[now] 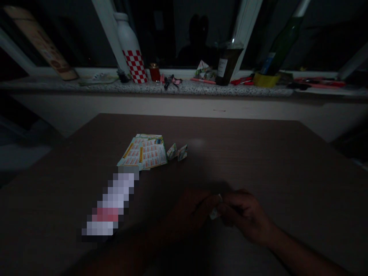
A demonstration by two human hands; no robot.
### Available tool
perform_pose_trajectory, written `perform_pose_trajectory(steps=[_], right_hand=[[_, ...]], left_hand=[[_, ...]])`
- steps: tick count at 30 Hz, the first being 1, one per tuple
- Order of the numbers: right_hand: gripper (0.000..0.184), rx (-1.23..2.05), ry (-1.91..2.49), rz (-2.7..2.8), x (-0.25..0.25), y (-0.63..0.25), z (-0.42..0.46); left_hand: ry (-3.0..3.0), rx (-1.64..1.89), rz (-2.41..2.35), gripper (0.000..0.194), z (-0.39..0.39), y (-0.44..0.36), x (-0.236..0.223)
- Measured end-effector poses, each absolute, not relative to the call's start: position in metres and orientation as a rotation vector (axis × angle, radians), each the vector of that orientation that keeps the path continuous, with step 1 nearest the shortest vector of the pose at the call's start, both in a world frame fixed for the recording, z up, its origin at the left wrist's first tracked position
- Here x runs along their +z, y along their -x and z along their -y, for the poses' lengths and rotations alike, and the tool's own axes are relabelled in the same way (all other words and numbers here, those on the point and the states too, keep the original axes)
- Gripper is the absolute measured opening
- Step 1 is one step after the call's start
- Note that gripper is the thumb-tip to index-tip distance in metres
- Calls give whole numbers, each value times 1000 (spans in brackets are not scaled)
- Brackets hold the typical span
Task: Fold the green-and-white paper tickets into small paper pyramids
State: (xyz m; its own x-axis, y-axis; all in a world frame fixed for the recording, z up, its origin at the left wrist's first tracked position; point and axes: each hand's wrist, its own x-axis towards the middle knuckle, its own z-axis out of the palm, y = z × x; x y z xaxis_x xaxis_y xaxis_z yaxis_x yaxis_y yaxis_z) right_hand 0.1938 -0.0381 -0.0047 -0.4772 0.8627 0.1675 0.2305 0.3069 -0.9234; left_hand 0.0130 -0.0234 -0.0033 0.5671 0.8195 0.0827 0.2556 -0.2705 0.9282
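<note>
The scene is very dark. My left hand (pixel 191 212) and my right hand (pixel 244 214) meet low over a brown table (pixel 258 161), both pinched on a small piece of folded paper (pixel 215 211) that shows pale between the fingers. Farther back on the table lies a stack of printed leaflets (pixel 145 152). Two small folded paper shapes (pixel 177 151) stand just to the right of that stack.
A pixelated long object (pixel 110 205) lies on the table to the left of my hands. The stone windowsill (pixel 184 89) behind holds a white bottle with red checks (pixel 131 48), a small red jar (pixel 154 72), a dark cup (pixel 227 63), a green bottle (pixel 283 40) and a yellow tape roll (pixel 266 79).
</note>
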Motion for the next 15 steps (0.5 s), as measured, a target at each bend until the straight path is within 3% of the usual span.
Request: perform_pose_trajectory(steps=[15], right_hand=[[37,1349,934,1807,-16,-194,35]], left_hand=[[-1783,693,-900,44,23,-12,-9]])
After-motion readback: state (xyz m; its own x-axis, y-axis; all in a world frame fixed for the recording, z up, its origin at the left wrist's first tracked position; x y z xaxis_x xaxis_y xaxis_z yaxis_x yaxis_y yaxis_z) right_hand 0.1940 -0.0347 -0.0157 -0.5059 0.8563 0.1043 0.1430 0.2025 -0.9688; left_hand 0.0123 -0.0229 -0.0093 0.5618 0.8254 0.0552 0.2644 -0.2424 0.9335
